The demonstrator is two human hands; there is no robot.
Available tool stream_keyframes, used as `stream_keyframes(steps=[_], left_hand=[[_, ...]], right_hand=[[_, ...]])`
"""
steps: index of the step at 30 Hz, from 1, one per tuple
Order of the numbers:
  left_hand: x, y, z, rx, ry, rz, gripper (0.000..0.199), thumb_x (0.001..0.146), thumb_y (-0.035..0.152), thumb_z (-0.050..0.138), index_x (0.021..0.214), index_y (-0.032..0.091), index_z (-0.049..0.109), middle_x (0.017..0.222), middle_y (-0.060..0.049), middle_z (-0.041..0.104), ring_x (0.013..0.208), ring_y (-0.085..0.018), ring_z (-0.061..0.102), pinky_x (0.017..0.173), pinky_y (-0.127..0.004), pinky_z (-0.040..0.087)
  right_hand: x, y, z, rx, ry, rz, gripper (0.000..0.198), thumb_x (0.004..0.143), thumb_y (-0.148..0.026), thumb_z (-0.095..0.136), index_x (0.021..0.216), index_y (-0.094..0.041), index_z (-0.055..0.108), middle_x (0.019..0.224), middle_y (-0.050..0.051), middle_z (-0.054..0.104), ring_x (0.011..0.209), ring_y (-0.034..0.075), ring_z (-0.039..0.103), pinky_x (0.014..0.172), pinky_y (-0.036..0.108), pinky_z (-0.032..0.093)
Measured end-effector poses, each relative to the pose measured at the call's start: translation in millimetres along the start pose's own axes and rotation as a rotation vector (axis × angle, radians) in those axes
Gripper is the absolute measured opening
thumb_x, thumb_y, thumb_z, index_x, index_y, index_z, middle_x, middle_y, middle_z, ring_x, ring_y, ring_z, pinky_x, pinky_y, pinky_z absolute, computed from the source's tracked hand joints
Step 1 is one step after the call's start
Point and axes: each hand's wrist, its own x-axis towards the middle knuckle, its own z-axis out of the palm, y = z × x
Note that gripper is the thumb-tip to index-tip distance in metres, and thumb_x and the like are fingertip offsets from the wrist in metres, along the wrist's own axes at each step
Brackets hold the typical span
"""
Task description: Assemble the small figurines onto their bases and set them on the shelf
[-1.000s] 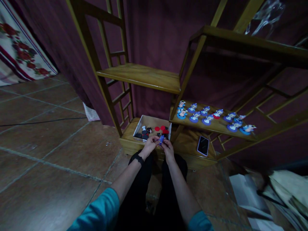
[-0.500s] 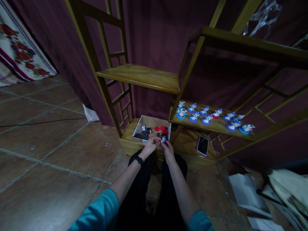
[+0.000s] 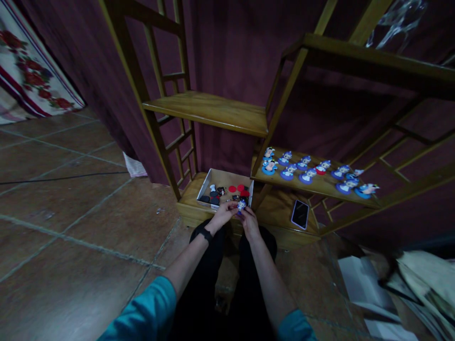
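Observation:
A small purple-and-white figurine (image 3: pixel 241 205) is held between both hands, just over the near edge of a shallow cardboard box (image 3: pixel 227 176). My left hand (image 3: pixel 224 213) pinches it from the left, and my right hand (image 3: pixel 250 220) closes on its right and lower side. Its base is partly hidden by my fingers. Inside the box lie red discs (image 3: pixel 232 189), dark discs (image 3: pixel 214 201) and several small figure pieces (image 3: pixel 222 191). To the right, several similar figurines (image 3: pixel 307 175) on round bases stand in rows on a wooden shelf (image 3: pixel 320 185).
A phone (image 3: pixel 300 214) lies on the lower board right of the box. An upper shelf (image 3: pixel 209 112) juts out above the box, and clear plastic (image 3: pixel 396 23) sits at the top right. White boxes (image 3: pixel 368 284) and a pale bag (image 3: pixel 426 270) are on the floor at right.
The figurine has been turned a little between my fingers, so that more of its front shows. Both hands stay in nearly the same place; the view has shifted slightly.

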Motion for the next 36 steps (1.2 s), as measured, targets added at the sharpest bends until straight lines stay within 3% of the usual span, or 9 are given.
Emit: stream_keyframes(steps=[7,12,21,30,36], left_hand=[[0.4,-7.5,1.2,0.104,-0.029,0.069,0.034,0.062,0.009,0.064,0.095,0.014,0.059,0.088,-0.004,0.065,0.081,-0.016,0.060,0.081,-0.032,0.046],[-2.7,-13.1,3.0,0.211,-0.012,0.134,0.039,0.061,0.005,0.060,0.098,0.016,0.056,0.090,-0.003,0.063,0.080,-0.016,0.059,0.078,-0.031,0.047],[-10.1,-2.9,6.0,0.658,0.043,0.270,0.044,0.066,0.000,0.052,0.106,0.016,0.055,0.104,-0.009,0.056,0.100,-0.022,0.053,0.091,-0.037,0.043],[-20.7,3.3,10.2,0.718,0.044,0.385,0.049,0.072,-0.003,0.041,0.115,0.018,0.048,0.114,-0.009,0.049,0.106,-0.020,0.050,0.097,-0.038,0.040],[-21.6,11.9,8.0,0.835,-0.034,0.483,0.046,0.078,0.002,0.039,0.120,0.019,0.044,0.121,-0.011,0.046,0.113,-0.021,0.047,0.098,-0.041,0.039]], right_hand=[[3.8,4.0,-0.6,-0.062,0.074,-0.037,0.023,0.058,-0.022,0.066,0.080,-0.020,0.061,0.074,-0.003,0.067,0.066,0.014,0.063,0.062,0.025,0.050],[3.9,4.9,-2.3,-0.110,0.083,-0.056,0.026,0.058,-0.025,0.065,0.083,-0.020,0.063,0.079,-0.001,0.068,0.074,0.016,0.062,0.065,0.027,0.049],[2.0,6.7,-4.6,-0.122,-0.011,-0.072,0.032,0.060,-0.026,0.064,0.092,-0.020,0.065,0.091,0.000,0.068,0.088,0.017,0.061,0.079,0.029,0.048],[-0.9,5.7,-3.1,-0.103,-0.032,-0.100,0.031,0.062,-0.026,0.064,0.092,-0.021,0.063,0.091,-0.001,0.068,0.086,0.015,0.061,0.082,0.030,0.047],[-3.3,2.3,-1.7,-0.081,-0.037,-0.105,0.032,0.063,-0.024,0.064,0.095,-0.023,0.061,0.100,0.001,0.066,0.089,0.016,0.061,0.082,0.032,0.049]])
